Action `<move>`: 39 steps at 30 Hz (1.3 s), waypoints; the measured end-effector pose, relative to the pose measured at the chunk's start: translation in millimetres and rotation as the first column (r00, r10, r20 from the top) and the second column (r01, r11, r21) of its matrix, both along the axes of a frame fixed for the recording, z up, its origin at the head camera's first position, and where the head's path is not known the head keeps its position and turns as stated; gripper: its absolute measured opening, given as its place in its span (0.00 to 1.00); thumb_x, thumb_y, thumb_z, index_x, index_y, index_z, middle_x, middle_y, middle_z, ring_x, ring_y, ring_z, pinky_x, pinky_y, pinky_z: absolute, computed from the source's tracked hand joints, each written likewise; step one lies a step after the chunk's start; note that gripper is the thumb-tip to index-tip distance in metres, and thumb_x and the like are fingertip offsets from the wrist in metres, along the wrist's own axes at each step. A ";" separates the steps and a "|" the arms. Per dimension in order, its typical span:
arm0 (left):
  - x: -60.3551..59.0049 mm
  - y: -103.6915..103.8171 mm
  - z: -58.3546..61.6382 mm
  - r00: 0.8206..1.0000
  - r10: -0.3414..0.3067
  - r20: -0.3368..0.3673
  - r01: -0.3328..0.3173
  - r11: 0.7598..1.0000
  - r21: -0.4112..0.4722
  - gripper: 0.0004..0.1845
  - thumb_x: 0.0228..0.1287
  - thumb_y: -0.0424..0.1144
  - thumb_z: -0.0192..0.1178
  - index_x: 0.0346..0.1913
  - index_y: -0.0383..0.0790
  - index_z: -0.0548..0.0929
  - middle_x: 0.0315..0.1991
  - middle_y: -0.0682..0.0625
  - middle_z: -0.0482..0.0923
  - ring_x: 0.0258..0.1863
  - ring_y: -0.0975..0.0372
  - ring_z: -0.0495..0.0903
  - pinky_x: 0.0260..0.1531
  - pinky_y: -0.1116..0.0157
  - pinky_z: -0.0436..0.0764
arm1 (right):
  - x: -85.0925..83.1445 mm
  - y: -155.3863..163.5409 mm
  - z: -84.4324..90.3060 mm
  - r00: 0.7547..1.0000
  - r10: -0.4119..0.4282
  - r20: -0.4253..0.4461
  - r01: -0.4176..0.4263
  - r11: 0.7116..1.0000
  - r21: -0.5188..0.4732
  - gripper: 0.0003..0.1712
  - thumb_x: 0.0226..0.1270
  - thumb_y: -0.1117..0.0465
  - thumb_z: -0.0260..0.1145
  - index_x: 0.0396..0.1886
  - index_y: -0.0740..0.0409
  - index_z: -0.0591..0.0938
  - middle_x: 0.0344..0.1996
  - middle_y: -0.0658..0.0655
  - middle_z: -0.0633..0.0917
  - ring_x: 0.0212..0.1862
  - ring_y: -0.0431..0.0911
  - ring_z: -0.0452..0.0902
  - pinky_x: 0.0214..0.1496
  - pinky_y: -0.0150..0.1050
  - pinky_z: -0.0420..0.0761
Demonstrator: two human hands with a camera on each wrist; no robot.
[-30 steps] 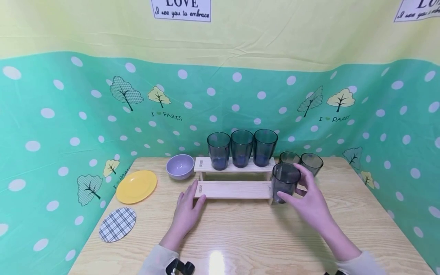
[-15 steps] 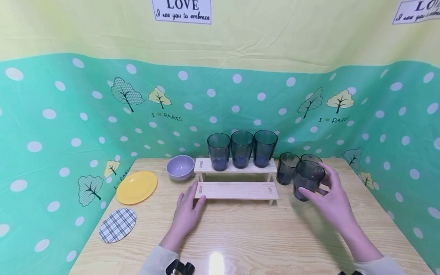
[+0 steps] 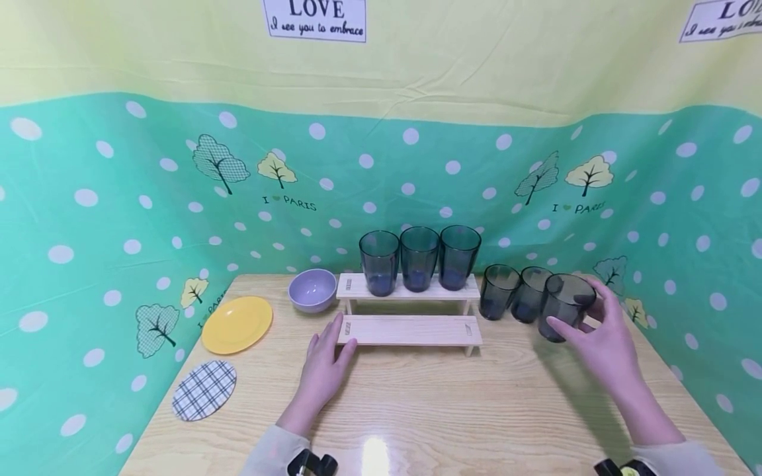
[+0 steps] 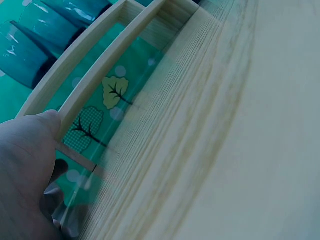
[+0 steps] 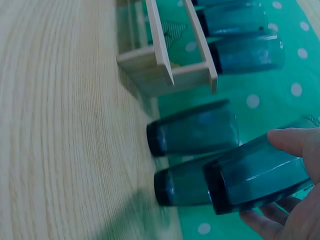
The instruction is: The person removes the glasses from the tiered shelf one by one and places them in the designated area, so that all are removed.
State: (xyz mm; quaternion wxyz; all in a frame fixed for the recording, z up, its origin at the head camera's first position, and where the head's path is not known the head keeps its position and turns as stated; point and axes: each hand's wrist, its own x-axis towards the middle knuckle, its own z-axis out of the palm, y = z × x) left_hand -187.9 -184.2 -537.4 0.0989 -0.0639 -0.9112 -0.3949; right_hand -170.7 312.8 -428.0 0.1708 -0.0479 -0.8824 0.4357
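Note:
My right hand grips a dark tinted glass, thumb on the near side and fingers behind it. In the right wrist view this held glass is tilted and its base appears off the table. Just left of it, two similar glasses, one nearer the rack and one beside the held one, stand on the table. My left hand rests at the left end of the two-tier wooden rack, its thumb touching the lower tier in the left wrist view. Three glasses stand in a row on the upper tier.
A purple bowl sits left of the rack. Further left lie a yellow plate and a checked round coaster. A polka-dot curtain encloses the wooden table at the back and sides.
My right hand has carried the glass rightward from the lower tier's right end, past the two standing glasses. My left hand has stayed at the rack.

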 end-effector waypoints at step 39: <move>1.0 2.1 3.2 1.000 0.002 0.004 -0.002 1.000 0.004 0.39 0.87 0.50 0.59 0.89 0.37 0.59 0.85 0.36 0.62 0.85 0.42 0.60 0.86 0.39 0.42 | -64.4 57.9 -36.8 0.990 -0.089 0.109 0.090 0.996 0.001 0.66 0.76 0.47 0.77 0.93 0.56 0.40 0.87 0.77 0.47 0.82 0.81 0.49 0.75 0.82 0.61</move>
